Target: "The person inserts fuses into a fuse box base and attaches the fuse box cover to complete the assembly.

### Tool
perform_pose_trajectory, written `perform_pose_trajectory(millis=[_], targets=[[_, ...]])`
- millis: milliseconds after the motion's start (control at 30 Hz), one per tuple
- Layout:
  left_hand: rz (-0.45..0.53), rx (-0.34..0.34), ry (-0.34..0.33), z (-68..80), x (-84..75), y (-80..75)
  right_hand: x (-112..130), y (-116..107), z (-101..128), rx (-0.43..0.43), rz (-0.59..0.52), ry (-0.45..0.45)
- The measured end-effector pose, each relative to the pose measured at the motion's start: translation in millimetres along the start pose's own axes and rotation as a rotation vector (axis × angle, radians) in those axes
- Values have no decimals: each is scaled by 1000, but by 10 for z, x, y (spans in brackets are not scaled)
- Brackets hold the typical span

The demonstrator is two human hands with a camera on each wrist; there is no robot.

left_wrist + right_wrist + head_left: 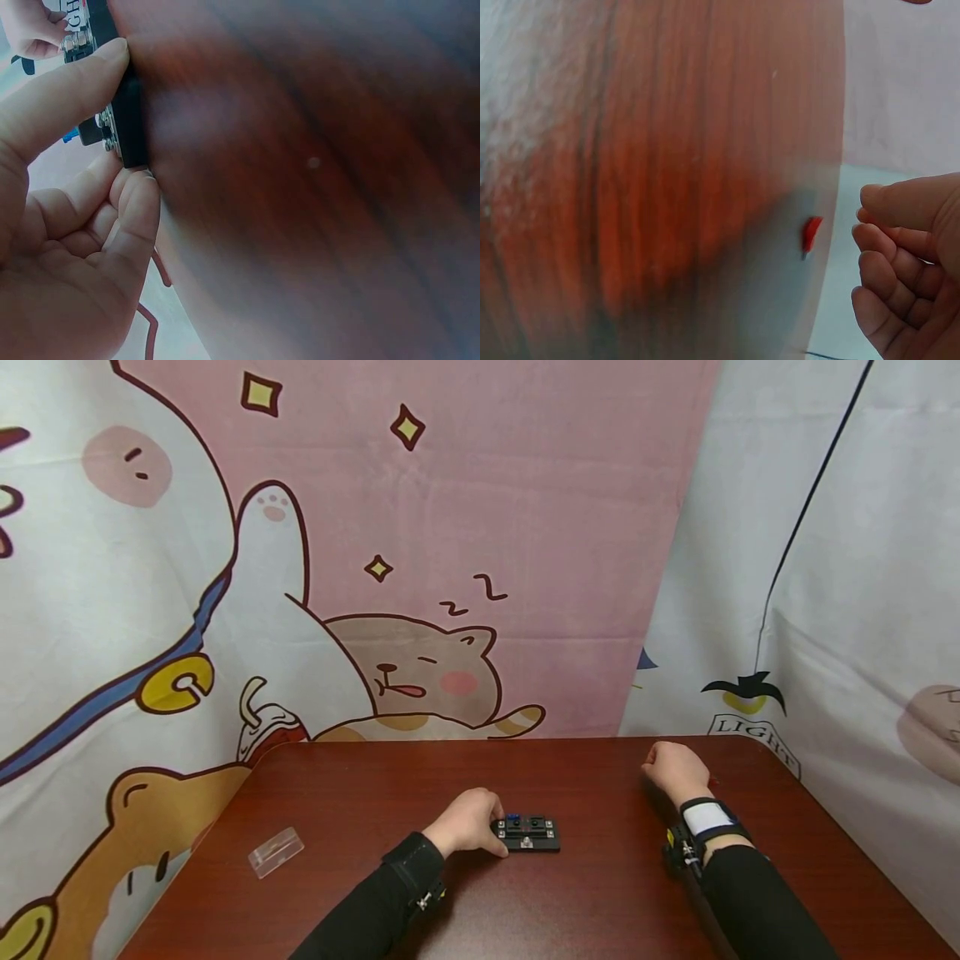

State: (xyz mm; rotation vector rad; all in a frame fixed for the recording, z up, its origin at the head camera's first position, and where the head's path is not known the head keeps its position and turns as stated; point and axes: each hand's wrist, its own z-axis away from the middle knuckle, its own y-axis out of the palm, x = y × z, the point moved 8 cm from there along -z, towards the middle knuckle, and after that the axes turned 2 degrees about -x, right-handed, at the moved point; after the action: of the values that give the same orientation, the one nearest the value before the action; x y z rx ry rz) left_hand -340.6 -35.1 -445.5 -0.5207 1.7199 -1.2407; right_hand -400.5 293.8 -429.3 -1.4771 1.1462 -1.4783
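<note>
The left hand [467, 821] is seen near the middle of the dark red-brown table [600, 893], with its fingers curled against the left end of a small black block [527, 833]. In the left wrist view the block [129, 120] is pinched at its edge between the thumb [64, 90] and the bent fingers [135, 217]; metal screw heads and a blue part are seen on its top face. The block lies flat on the table, just beyond the fingertips of the left hand and pointing away from them toward the right. A blue piece and a red piece can be made out on its upper side in the head view, though the detail is too small to be read further.

The right hand [675, 770] is rested on the table well to the right of the block and somewhat farther back, apart from it. Its fingers [892, 262] are curled loosely inward, pressed side by side, and nothing is held in them. A small red mark is seen at the table edge just beside those fingertips in the right wrist view; what it is cannot be told.

A clear plastic cover [276, 852] lies on the table well to the left of the left hand, untouched.

Beyond the far edge of the table, a cartoon backdrop [420, 568] with sleeping animals is hung.
</note>
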Motion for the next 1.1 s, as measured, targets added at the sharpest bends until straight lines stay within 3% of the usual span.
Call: perform_pose_trajectory(millis=[400, 1100], targets=[[7, 7, -5, 5, 1, -8, -154, 95, -5, 44, 11, 73], [-4, 1, 0, 0, -19, -12, -145, 119, -20, 65, 33, 86]])
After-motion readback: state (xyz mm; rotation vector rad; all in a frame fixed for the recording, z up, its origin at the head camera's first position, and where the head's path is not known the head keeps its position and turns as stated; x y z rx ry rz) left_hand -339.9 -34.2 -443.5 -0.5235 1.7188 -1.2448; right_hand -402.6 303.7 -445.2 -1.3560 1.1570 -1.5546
